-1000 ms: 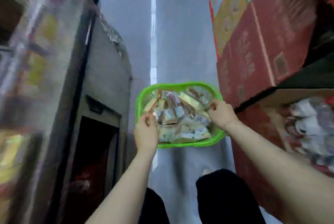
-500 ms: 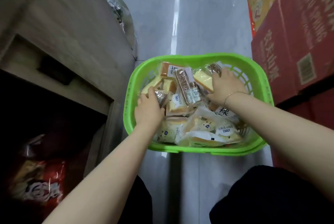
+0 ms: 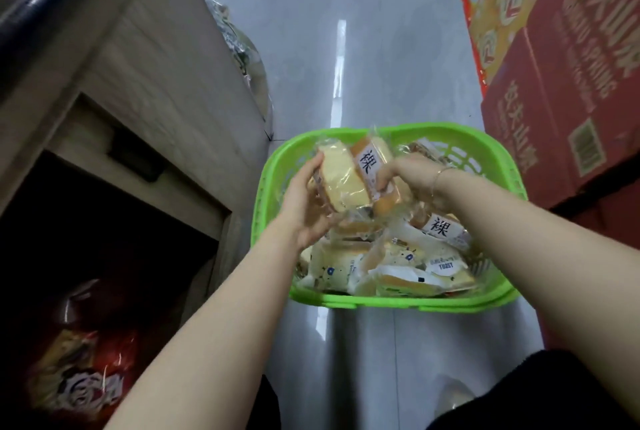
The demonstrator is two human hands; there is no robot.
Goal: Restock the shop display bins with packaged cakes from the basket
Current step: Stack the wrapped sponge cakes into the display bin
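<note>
A green plastic basket (image 3: 384, 303) stands on the grey floor, filled with several clear-wrapped cakes. My left hand (image 3: 304, 204) holds a pale yellow cake slice (image 3: 341, 183) in its wrapper, lifted above the pile. My right hand (image 3: 412, 178) grips an orange-brown cake with a white label (image 3: 369, 161), held right against the yellow slice. More packets lie below, among them a labelled brown cake (image 3: 440, 227) and a toast packet (image 3: 443, 265). The display bins are out of sight.
A beige wooden counter (image 3: 156, 83) with a dark open compartment runs along the left; red snack bags (image 3: 79, 377) lie inside it. Stacked red and yellow cartons (image 3: 568, 76) line the right. My dark-clothed knees show at the bottom.
Both hands were buried in the pile half a second ago; now each has lifted a cake packet up above the basket. The camera has come closer to the basket.
</note>
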